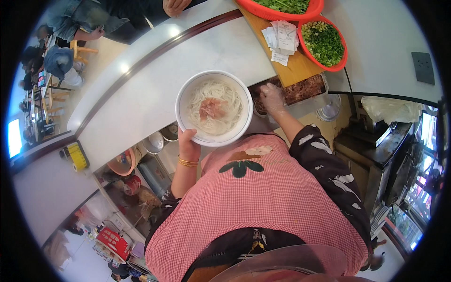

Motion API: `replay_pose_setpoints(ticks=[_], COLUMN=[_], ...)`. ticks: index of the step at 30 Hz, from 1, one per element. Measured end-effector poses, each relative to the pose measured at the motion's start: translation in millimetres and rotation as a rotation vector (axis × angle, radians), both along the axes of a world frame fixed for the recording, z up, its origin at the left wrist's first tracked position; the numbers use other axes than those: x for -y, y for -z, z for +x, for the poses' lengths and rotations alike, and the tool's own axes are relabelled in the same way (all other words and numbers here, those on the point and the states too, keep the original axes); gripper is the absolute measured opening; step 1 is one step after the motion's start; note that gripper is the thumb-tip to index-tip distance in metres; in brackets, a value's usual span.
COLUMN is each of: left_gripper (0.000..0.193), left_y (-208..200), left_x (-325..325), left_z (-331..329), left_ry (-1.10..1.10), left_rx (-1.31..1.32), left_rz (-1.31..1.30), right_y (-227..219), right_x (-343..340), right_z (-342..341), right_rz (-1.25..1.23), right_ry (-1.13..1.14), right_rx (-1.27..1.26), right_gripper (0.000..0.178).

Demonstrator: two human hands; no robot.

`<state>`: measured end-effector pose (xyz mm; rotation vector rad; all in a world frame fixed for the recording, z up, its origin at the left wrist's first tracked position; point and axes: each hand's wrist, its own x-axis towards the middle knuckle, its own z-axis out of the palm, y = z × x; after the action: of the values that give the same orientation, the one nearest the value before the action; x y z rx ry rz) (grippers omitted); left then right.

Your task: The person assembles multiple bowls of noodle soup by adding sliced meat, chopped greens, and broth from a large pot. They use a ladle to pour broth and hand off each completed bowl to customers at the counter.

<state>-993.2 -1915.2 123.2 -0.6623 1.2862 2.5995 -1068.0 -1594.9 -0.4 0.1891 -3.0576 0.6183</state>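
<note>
My left hand (pixel 189 146) grips the near left rim of a white bowl (pixel 181 105), thumb over the edge. In the bowl lie white noodles (pixel 225 94) with a small heap of pinkish sliced meat (pixel 212 109) in the middle. My right hand (pixel 272 98), in a clear plastic glove, is down at the left end of a long metal tray (pixel 325 84) of reddish-brown sliced meat (pixel 300 92). Its fingers are curled together, and whatever they hold is hidden. The wooden board (pixel 296 70) partly covers the tray.
Red baskets with chopped scallions (pixel 326 47) and leafy greens (pixel 284 3) stand beyond the tray. Paper slips (pixel 282 40) lie on the board. The white counter (pixel 225 47) has a raised ledge; a person's hand (pixel 174 5) is above it. Metal bowls (pixel 154 142) sit below left.
</note>
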Motion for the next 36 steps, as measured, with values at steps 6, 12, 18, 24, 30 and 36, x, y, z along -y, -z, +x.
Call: replay_pose_setpoints(ticks=[6,12,18,24,30,36], left_gripper=[0.074,0.068,0.067,0.067,0.068,0.069], left_y=[-5,1,7,11,14,13], left_x=[-1,3,4,2,1,-7], left_z=[3,-3,-4,-3,-1,-6], left_ry=[0.002,-0.005,0.007,-0.014,-0.02,-0.016], left_rx=[-0.005,-0.024,-0.031,-0.025,-0.022,-0.066], left_rz=[-0.004,-0.048,-0.003,-0.029,-0.126,-0.073], right_y=[-29,-45,-39,-53,-147,-203], right_x=[-9,-11,-12,-4,24,88], right_z=[31,34,24,22,21,6], right_rz=[-0.441,-0.877,-0.732,-0.969,-1.274,-1.337], right_ry=[0.073,0.406,0.288,0.503,0.534,0.151], right_rx=[-0.144,0.213,0.08,0.204,0.314,0.161], right_gripper=[0.007,0.013,0.013,0.014,0.015,0.013])
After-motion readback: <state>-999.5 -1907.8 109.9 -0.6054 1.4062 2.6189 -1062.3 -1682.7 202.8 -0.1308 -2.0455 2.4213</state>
